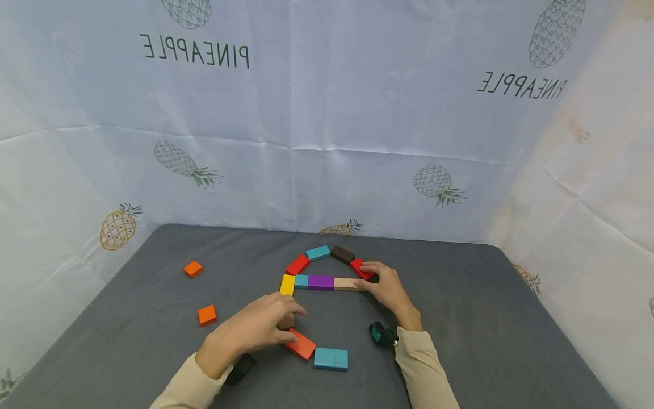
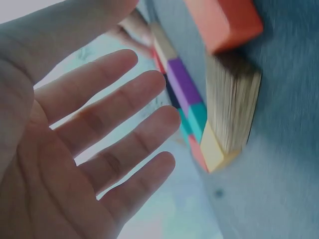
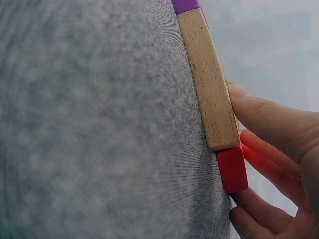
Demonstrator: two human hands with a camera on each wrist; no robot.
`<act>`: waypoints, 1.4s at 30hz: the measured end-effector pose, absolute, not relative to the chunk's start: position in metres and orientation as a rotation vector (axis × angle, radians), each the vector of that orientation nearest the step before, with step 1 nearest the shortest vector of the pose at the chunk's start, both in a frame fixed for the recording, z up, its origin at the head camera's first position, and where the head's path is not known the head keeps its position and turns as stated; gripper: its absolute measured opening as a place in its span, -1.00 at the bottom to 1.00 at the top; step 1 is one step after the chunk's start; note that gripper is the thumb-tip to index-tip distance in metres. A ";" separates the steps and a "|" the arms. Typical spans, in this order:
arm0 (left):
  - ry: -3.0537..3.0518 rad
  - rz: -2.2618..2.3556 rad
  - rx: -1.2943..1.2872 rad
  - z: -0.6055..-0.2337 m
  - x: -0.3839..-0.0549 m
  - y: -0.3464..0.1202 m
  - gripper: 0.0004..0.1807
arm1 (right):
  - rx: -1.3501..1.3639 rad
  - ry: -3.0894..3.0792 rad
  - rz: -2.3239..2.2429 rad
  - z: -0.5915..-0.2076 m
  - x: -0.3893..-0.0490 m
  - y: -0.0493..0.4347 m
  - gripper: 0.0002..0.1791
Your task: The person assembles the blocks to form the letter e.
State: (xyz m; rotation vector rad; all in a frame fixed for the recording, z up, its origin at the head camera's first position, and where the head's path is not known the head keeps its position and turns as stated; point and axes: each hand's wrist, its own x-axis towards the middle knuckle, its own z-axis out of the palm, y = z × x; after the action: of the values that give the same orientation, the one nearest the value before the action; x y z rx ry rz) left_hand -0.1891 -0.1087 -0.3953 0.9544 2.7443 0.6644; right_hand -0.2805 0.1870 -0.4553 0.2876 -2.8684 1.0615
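My left hand (image 1: 258, 322) hovers with its fingers apart, beside and over a brown wooden block (image 2: 233, 102); the left wrist view shows its palm bare. That block stands between a yellow block (image 1: 288, 284) and an orange-red block (image 1: 302, 345). With thumb and fingers, my right hand (image 1: 388, 288) holds a red block (image 3: 232, 169) at the right end of an arch of blocks. The thumb touches a plain wooden block (image 3: 209, 79), whose end meets the red one. In line with it lie a purple block (image 1: 321, 282) and a small blue block (image 1: 301, 281).
The arch continues through a dark brown block (image 1: 343, 254), a blue block (image 1: 318, 253) and another red block (image 1: 297, 264). Nearer me lies a larger blue block (image 1: 331, 359). Two orange blocks (image 1: 193, 269) lie apart on the left of the grey tabletop (image 1: 460, 318). A patterned curtain (image 1: 327, 113) hangs behind.
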 end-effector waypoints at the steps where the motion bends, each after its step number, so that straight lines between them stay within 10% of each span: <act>1: 2.760 0.661 0.932 -0.394 -0.189 -0.111 -0.54 | 0.286 -2.868 1.067 -0.455 -0.280 0.187 -0.47; 42: 2.922 0.695 0.634 -0.404 -0.205 -0.222 -0.47 | 0.281 -2.857 1.087 -0.456 -0.280 0.186 -0.46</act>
State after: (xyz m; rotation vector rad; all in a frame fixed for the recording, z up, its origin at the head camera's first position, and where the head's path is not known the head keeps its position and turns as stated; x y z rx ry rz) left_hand -0.2050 -0.2218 -0.4041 0.6337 2.9219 0.6953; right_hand -0.2801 0.1864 -0.4557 0.2807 -2.8574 1.0871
